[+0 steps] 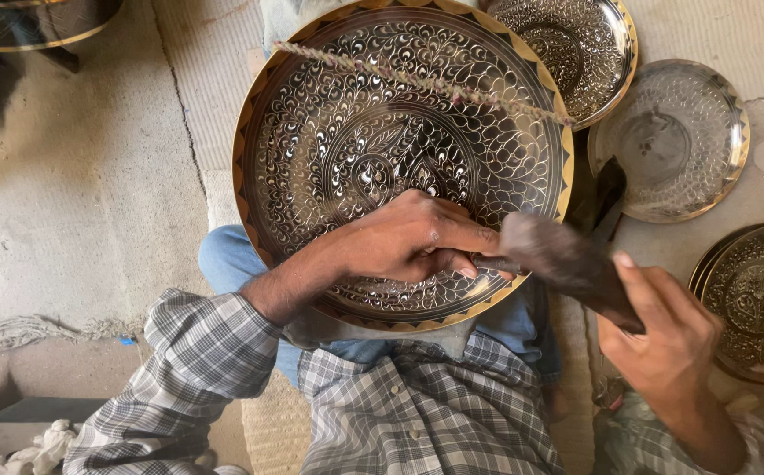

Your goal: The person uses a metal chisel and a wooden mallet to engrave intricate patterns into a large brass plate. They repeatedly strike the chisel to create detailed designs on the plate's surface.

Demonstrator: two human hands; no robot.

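A large round engraved brass tray (329,114), dark with silvery leaf patterns, rests tilted on my lap. My left hand (408,237) lies on its lower part and pinches a thin metal chisel (495,263) against the surface. My right hand (664,334) grips the handle of a dark wooden mallet (562,255), whose blurred head sits right at the chisel's end near the tray's lower right rim. A twisted cord (426,84) runs across the tray's upper face.
Smaller engraved plates lie at the right: one at top centre (584,44), a paler one (672,141) beside it, and a stack (756,299) at the right edge. Woven matting and a concrete floor (74,202) lie to the left, with rags at bottom left.
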